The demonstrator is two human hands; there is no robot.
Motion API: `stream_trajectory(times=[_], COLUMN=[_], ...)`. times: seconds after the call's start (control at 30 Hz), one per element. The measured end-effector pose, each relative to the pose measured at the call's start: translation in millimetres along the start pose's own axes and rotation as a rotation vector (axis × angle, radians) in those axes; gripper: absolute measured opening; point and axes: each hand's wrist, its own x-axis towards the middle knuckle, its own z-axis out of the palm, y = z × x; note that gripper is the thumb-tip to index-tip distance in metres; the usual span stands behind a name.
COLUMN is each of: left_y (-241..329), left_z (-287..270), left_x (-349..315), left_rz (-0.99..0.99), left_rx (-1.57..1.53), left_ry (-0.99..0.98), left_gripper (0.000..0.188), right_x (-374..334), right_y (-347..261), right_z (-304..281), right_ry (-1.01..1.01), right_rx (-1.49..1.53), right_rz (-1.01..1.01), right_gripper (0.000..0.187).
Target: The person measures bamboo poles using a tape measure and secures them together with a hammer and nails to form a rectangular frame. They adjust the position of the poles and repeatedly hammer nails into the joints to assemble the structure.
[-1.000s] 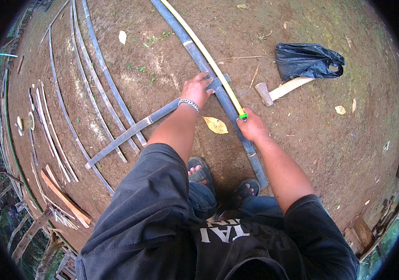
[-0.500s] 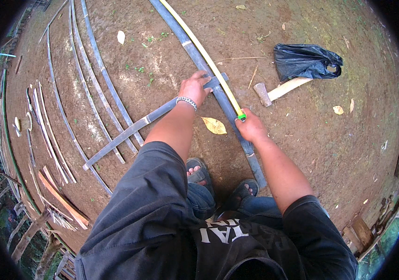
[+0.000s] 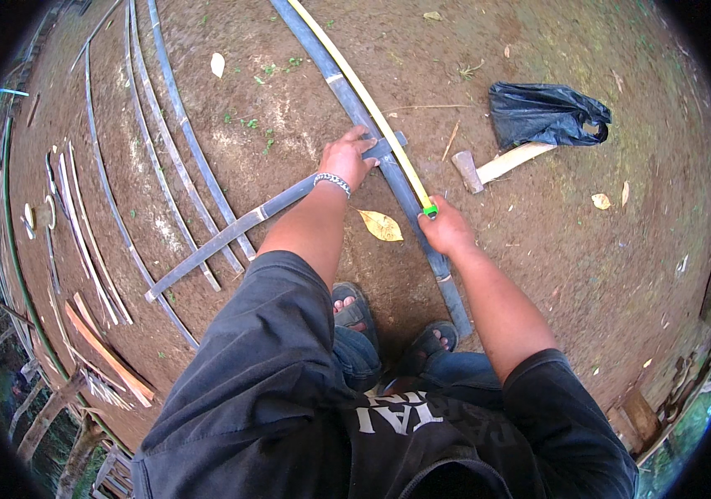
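A long dark bamboo slat [image 3: 453,303] lies on the ground, running from near my feet away to the upper left. Across it, at a slant, sits a shorter dark bamboo slat [image 3: 222,241]. My left hand [image 3: 345,160], with a chain bracelet at its wrist, grips the shorter slat close to the crossing, thumb and fingers on either side. In my closed right hand [image 3: 448,228] is a tape measure, mostly hidden by the fingers, with a green part [image 3: 430,211] showing. Its yellow blade [image 3: 369,106] stretches out along the long slat.
To the right lie a hammer [image 3: 468,172] with a pale wooden handle and a black plastic bag [image 3: 538,116] over the handle's end. Several long slats [image 3: 174,91] lie at left, with thin strips [image 3: 81,229] farther out. A yellow leaf [image 3: 381,225] rests between my arms.
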Motion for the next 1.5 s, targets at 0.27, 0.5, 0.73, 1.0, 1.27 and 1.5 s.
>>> stream_trajectory(times=[0.27, 0.5, 0.73, 1.0, 1.27, 1.5], left_y=[1.3, -0.6, -7.8, -11.2, 3.0, 0.1], left_z=[-4.2, -6.7, -1.9, -0.4, -11.9, -9.3], left_x=[0.5, 5.4, 4.4, 2.7, -6.6, -33.3], left_rz=[0.006, -0.012, 0.067, 0.08, 0.046, 0.155], left_rx=[-0.003, -0.064, -0.067, 0.018, 0.165, 0.294], left_ry=[0.014, 0.007, 0.042, 0.026, -0.036, 0.051], left_gripper=[0.044, 0.044, 0.041, 0.042, 0.053, 0.061], right_x=[-3.4, -0.5, 0.5, 0.0, 4.8, 2.5], right_y=[-2.0, 1.7, 1.1, -0.7, 6.5, 2.4], right_z=[-1.7, 3.4, 2.5, 3.8, 10.3, 5.4], right_ry=[0.008, 0.027, 0.006, 0.027, 0.049, 0.035], right_rx=[0.02, 0.021, 0.025, 0.024, 0.057, 0.031], right_rz=[-0.015, -0.023, -0.006, -0.009, -0.032, -0.021], right_gripper=[0.053, 0.052, 0.052, 0.048, 0.046, 0.046])
